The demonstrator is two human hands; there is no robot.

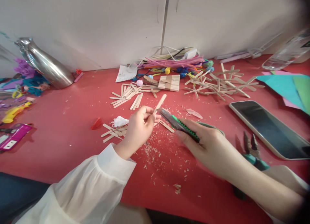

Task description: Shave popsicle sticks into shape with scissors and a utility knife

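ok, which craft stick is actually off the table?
The craft stick pinched in the left hand, its tip against the knife in the right hand. All others lie on the red table.

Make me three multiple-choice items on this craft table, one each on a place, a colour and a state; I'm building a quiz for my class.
1. Where does the phone lie?
A. right of the hands
B. beside the metal jug
C. on the stick pile

2. What colour is the table?
A. white
B. red
C. blue

3. What does the left hand hold?
A. nothing
B. pliers
C. a stick

Answers:
1 A: it lies flat near the right edge.
2 B: the bare top is red.
3 C: its fingers pinch a stick, which the knife in the right hand meets.
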